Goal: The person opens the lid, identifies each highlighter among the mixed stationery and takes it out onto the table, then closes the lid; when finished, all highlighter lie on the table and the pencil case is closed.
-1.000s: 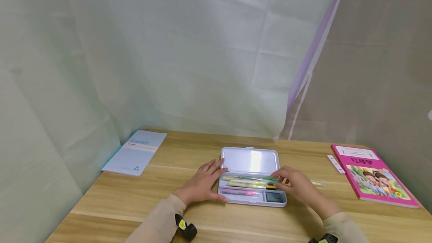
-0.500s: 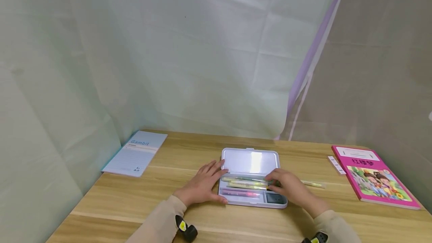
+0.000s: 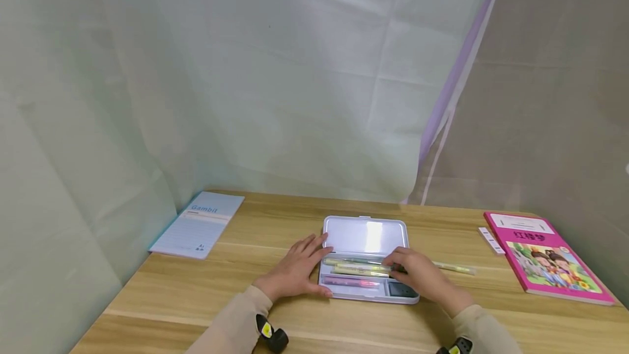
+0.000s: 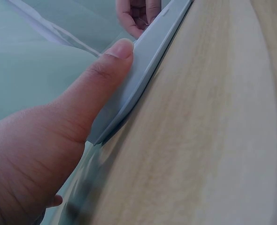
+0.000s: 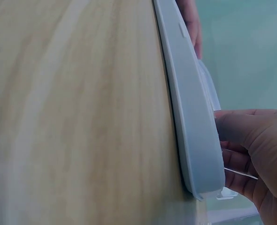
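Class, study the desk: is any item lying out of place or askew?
One pale yellow pen lies loose on the table, right of the open pencil case, while the other pens sit inside. The small white strip beside the pink book also lies loose. Nothing looks spilled or damaged.

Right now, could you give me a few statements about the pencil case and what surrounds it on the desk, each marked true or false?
1. The pencil case lies open, its lid back. True.
2. The left hand rests against the case's left end, thumb on its near edge. True.
3. The right hand lies flat on the pink book. False: it reaches into the right end of the case, over the pens.
4. A pale blue notebook lies at the far left of the desk. True.
5. Every pen is inside the case. False: one pen lies on the desk to the right of the case.
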Demonstrator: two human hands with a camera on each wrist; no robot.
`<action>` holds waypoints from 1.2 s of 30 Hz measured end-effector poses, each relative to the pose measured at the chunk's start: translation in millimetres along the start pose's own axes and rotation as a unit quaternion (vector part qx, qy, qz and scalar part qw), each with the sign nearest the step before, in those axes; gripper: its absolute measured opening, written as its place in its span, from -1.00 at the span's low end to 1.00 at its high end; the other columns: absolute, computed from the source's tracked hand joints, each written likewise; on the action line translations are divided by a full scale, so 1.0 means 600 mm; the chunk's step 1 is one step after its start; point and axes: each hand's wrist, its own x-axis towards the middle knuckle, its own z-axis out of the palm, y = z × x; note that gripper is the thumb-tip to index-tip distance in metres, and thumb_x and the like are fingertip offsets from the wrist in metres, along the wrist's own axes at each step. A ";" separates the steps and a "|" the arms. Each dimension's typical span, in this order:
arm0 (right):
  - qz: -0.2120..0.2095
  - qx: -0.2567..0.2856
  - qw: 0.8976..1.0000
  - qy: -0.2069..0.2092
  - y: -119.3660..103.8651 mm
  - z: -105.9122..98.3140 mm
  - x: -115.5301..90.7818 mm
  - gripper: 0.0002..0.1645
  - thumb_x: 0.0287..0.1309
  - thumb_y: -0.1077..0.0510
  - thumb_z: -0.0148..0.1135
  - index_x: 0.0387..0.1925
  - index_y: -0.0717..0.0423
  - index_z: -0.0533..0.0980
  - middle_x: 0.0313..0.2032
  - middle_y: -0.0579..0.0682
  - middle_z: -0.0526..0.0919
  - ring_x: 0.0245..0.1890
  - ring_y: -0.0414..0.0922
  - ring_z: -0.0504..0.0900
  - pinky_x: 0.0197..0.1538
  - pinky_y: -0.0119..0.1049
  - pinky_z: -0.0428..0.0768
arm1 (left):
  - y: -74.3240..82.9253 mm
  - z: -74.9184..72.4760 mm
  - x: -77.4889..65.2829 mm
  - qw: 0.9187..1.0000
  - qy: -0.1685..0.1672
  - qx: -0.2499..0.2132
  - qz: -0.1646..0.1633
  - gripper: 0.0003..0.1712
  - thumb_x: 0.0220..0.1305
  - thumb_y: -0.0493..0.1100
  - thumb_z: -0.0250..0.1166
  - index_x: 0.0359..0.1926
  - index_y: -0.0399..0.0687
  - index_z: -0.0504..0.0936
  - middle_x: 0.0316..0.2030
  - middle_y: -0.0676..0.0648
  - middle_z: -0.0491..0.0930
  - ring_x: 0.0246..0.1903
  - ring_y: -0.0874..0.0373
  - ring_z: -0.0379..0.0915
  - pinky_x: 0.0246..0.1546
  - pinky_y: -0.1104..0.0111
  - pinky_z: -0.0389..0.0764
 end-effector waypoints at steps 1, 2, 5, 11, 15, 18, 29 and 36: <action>0.002 -0.001 1.000 0.000 0.000 0.000 0.000 -0.78 -0.03 0.32 0.40 -0.28 0.08 0.62 -0.34 -0.14 0.63 -0.38 -0.32 0.56 -0.30 -0.43 0.60 | 0.000 -0.001 0.000 1.000 0.000 0.000 0.000 0.12 -0.09 0.49 0.31 0.42 0.09 0.22 0.53 -0.04 -0.06 0.47 -0.19 -0.08 0.43 -0.08 0.10; 0.005 -0.003 1.000 0.000 0.000 0.001 0.001 -0.78 -0.03 0.32 0.40 -0.28 0.08 0.62 -0.34 -0.15 0.63 -0.38 -0.32 0.56 -0.30 -0.44 0.60 | 0.001 -0.001 0.000 1.000 -0.001 -0.001 0.000 0.12 -0.10 0.49 0.31 0.42 0.09 0.22 0.53 -0.05 -0.06 0.47 -0.19 -0.08 0.43 -0.08 0.10; 0.011 -0.004 1.000 0.002 0.000 0.002 0.002 -0.79 -0.02 0.32 0.40 -0.29 0.06 0.62 -0.34 -0.16 0.63 -0.37 -0.31 0.57 -0.30 -0.44 0.61 | 0.001 -0.001 -0.001 1.000 0.000 -0.003 0.001 0.12 -0.10 0.48 0.32 0.42 0.09 0.22 0.52 -0.05 -0.06 0.47 -0.20 -0.08 0.43 -0.08 0.09; 0.015 0.011 1.000 0.014 0.003 0.005 0.000 -0.81 -0.01 0.32 0.39 -0.30 0.06 0.62 -0.36 -0.17 0.62 -0.37 -0.30 0.58 -0.30 -0.44 0.61 | 0.001 0.002 0.000 1.000 0.001 -0.004 0.001 0.12 -0.09 0.48 0.32 0.42 0.08 0.22 0.52 -0.06 -0.06 0.47 -0.20 -0.08 0.42 -0.10 0.11; 0.016 0.015 0.999 0.032 0.006 0.007 -0.003 -0.82 -0.02 0.33 0.39 -0.33 0.09 0.62 -0.38 -0.15 0.61 -0.39 -0.30 0.58 -0.31 -0.44 0.62 | 0.003 0.001 -0.001 1.000 0.003 -0.008 0.006 0.11 -0.09 0.45 0.34 0.42 0.06 0.23 0.52 -0.09 -0.04 0.46 -0.22 -0.07 0.40 -0.12 0.12; 0.017 0.016 0.999 0.041 0.008 0.006 -0.003 -0.84 -0.03 0.33 0.39 -0.34 0.11 0.63 -0.40 -0.15 0.61 -0.40 -0.30 0.58 -0.32 -0.44 0.62 | 0.003 0.000 -0.001 1.000 0.004 -0.006 0.007 0.12 -0.09 0.45 0.34 0.42 0.06 0.23 0.52 -0.09 -0.04 0.46 -0.23 -0.06 0.41 -0.12 0.12; 0.015 0.024 0.997 0.071 0.010 -0.008 -0.005 -0.80 -0.06 0.38 0.38 -0.34 0.13 0.63 -0.41 -0.14 0.60 -0.40 -0.33 0.54 -0.34 -0.45 0.60 | 0.000 0.001 -0.001 1.000 -0.003 -0.008 -0.001 0.13 -0.09 0.48 0.31 0.44 0.09 0.20 0.53 -0.04 -0.09 0.48 -0.18 -0.10 0.42 -0.10 0.09; 0.035 0.037 0.995 0.083 0.009 -0.024 -0.009 -0.82 0.01 0.40 0.34 -0.31 0.13 0.63 -0.41 -0.13 0.60 -0.40 -0.33 0.52 -0.36 -0.46 0.58 | -0.001 0.001 -0.001 1.000 -0.002 -0.017 0.001 0.13 -0.08 0.47 0.32 0.44 0.08 0.19 0.53 -0.04 -0.09 0.47 -0.20 -0.09 0.42 -0.12 0.09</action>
